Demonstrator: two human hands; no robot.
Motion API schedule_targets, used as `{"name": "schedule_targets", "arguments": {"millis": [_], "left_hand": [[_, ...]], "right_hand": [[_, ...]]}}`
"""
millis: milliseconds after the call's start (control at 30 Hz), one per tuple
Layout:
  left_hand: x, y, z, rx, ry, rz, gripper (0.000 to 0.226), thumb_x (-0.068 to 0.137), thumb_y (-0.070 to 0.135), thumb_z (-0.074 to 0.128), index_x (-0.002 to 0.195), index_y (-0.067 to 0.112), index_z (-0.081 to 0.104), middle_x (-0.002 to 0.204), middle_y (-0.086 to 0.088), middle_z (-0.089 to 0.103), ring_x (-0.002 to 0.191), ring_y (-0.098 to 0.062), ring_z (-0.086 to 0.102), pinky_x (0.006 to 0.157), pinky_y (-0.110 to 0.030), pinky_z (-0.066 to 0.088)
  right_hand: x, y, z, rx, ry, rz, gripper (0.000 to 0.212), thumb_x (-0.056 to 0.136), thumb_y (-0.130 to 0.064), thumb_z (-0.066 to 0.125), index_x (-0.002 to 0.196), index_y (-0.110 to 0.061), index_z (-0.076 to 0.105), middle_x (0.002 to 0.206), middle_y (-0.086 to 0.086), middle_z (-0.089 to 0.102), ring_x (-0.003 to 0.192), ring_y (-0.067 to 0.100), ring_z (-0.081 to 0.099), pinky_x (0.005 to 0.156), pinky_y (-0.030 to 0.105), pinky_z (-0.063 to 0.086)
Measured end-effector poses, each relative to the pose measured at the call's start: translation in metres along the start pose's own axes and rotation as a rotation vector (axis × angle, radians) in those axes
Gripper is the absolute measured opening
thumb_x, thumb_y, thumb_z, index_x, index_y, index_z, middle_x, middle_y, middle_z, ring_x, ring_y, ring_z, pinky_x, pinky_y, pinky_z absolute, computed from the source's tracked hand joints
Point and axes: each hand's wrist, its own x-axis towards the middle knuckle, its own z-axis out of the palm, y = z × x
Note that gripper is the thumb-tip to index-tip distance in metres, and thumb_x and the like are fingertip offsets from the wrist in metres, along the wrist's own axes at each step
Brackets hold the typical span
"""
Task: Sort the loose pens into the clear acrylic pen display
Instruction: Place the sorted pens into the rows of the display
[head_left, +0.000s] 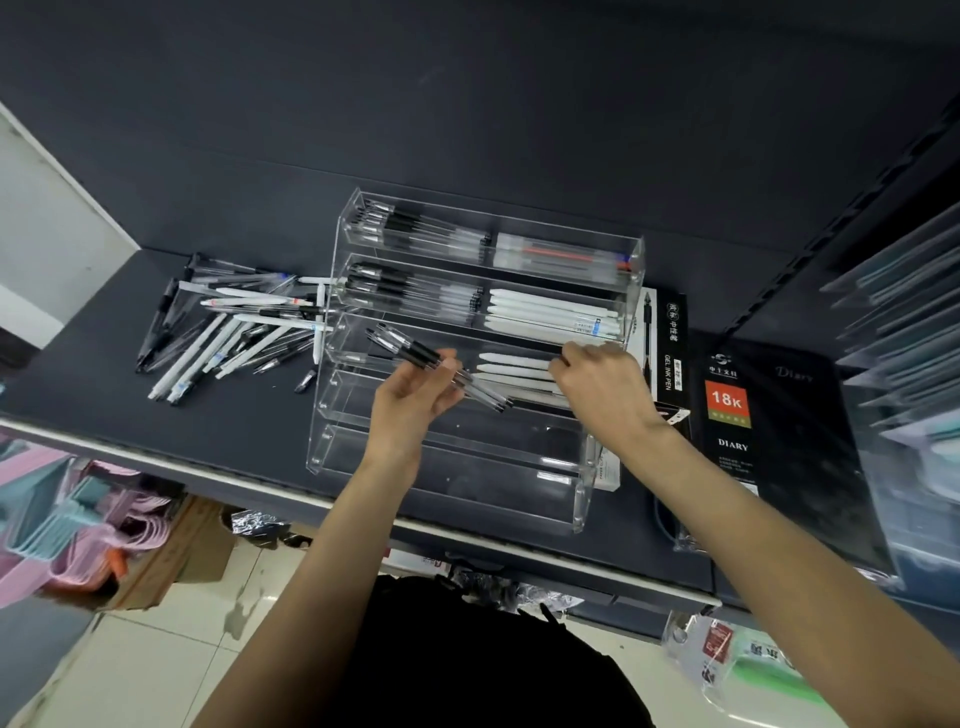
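— Where are the hands?

— Both reach forward over the clear pen display (467, 374), which stands on the dark shelf (104, 395). The left hand (410, 400) is raised above the middle tiers, palm turned inward, fingers curled round a small bundle of clear pens with black grips (441, 371). The bundle lies slantwise, its ends sticking out to either side of the fingers.

— And the right hand?

— The right hand (602, 384) is turned knuckles up, wrist bent, with its fingertips down at the right half of the third tier, on the white pens (514, 371) lying there. Whether it pinches one or only touches them I cannot tell.

— Where are the other pens?

— A loose heap of pens (234, 322) lies on the shelf just left of the display, some white, some clear with black grips, crossing each other. The two upper tiers hold clear pens on the left; to the right, pale pens with red and blue ends in the top tier and white ones in the second. The two lowest tiers look bare.

— Anything beside it?

— A black gel-pen box (670, 343) and a black diary (769, 415) lie to the right.
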Motion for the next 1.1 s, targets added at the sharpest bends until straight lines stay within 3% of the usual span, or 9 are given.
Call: {"name": "schedule_targets", "arguments": {"millis": [233, 300, 367, 433, 667, 767, 833, 933, 1100], "left_hand": [[0.000, 0.003, 0.001, -0.016, -0.026, -0.027, 0.011, 0.090, 0.012, 0.060, 0.096, 0.016, 0.068, 0.093, 0.001, 0.069, 0.089, -0.009, 0.067, 0.078, -0.019, 0.054], [0.000, 0.002, 0.000, -0.017, -0.034, -0.023, 0.011, 0.089, 0.011, 0.061, 0.097, 0.016, 0.068, 0.094, -0.001, 0.069, 0.089, -0.012, 0.068, 0.077, -0.019, 0.054], [-0.001, 0.001, -0.001, -0.005, -0.038, -0.007, 0.012, 0.088, 0.009, 0.063, 0.098, 0.015, 0.068, 0.093, -0.003, 0.070, 0.089, -0.014, 0.068, 0.075, -0.019, 0.054], [-0.003, -0.001, 0.000, 0.002, -0.042, 0.022, 0.013, 0.087, 0.009, 0.063, 0.098, 0.014, 0.068, 0.088, 0.001, 0.072, 0.087, -0.013, 0.069, 0.075, -0.019, 0.053], [-0.010, 0.004, -0.006, -0.030, -0.047, 0.111, 0.015, 0.088, 0.009, 0.062, 0.103, 0.009, 0.066, 0.090, -0.004, 0.073, 0.090, -0.018, 0.071, 0.079, -0.024, 0.055], [-0.008, 0.005, -0.015, -0.037, 0.004, 0.114, 0.021, 0.088, 0.010, 0.062, 0.108, 0.007, 0.065, 0.087, 0.000, 0.072, 0.086, -0.010, 0.070, 0.081, -0.023, 0.056], [-0.004, 0.005, -0.027, -0.031, 0.072, 0.109, 0.024, 0.089, 0.008, 0.063, 0.112, 0.004, 0.064, 0.078, 0.003, 0.069, 0.079, -0.008, 0.069, 0.075, -0.019, 0.055], [0.000, 0.005, -0.048, 0.007, 0.154, 0.111, 0.023, 0.087, 0.008, 0.066, 0.109, 0.006, 0.058, 0.067, 0.006, 0.067, 0.072, -0.011, 0.070, 0.069, -0.018, 0.054], [0.002, 0.008, -0.068, 0.122, 0.203, 0.108, 0.041, 0.084, 0.015, 0.070, 0.117, 0.008, 0.046, 0.092, -0.015, 0.069, 0.078, -0.016, 0.072, 0.064, -0.019, 0.054]], "right_hand": [[0.001, -0.001, -0.007, 0.062, -0.028, 0.098, 0.031, 0.037, 0.007, 0.076, 0.050, -0.016, 0.062, 0.053, -0.002, 0.055, 0.044, 0.015, 0.053, 0.038, 0.019, 0.039], [-0.003, -0.002, -0.011, 0.208, 0.042, 0.152, 0.024, 0.056, 0.000, 0.079, 0.069, -0.017, 0.069, 0.067, -0.003, 0.062, 0.057, 0.015, 0.060, 0.045, 0.023, 0.049], [-0.005, -0.008, -0.021, 0.493, 0.090, 0.163, 0.011, 0.085, -0.020, 0.068, 0.095, -0.021, 0.071, 0.090, -0.005, 0.069, 0.080, 0.014, 0.065, 0.066, 0.029, 0.055], [-0.003, -0.021, -0.037, 0.822, 0.090, 0.202, 0.020, 0.091, -0.033, 0.060, 0.107, -0.024, 0.067, 0.101, -0.008, 0.069, 0.091, 0.010, 0.063, 0.078, 0.030, 0.053], [0.017, -0.047, -0.047, 1.150, 0.003, 0.243, 0.020, 0.082, -0.024, 0.072, 0.102, -0.023, 0.068, 0.088, -0.010, 0.070, 0.075, -0.002, 0.060, 0.067, 0.006, 0.042], [0.025, -0.044, -0.045, 1.069, 0.105, 0.280, 0.015, 0.083, -0.023, 0.070, 0.099, -0.023, 0.071, 0.087, -0.012, 0.070, 0.077, -0.001, 0.063, 0.071, 0.009, 0.046], [0.033, -0.043, -0.040, 0.894, 0.181, 0.276, 0.014, 0.086, -0.023, 0.068, 0.099, -0.021, 0.072, 0.092, -0.008, 0.071, 0.080, 0.008, 0.066, 0.075, 0.023, 0.053], [0.051, -0.053, -0.028, 0.640, 0.115, 0.165, 0.018, 0.093, -0.024, 0.058, 0.107, -0.021, 0.069, 0.104, -0.005, 0.067, 0.085, 0.017, 0.066, 0.073, 0.034, 0.054], [0.082, -0.078, -0.012, 0.465, 0.062, 0.028, 0.028, 0.090, -0.009, 0.060, 0.114, -0.023, 0.065, 0.098, -0.002, 0.065, 0.076, 0.022, 0.067, 0.059, 0.031, 0.052]]}}
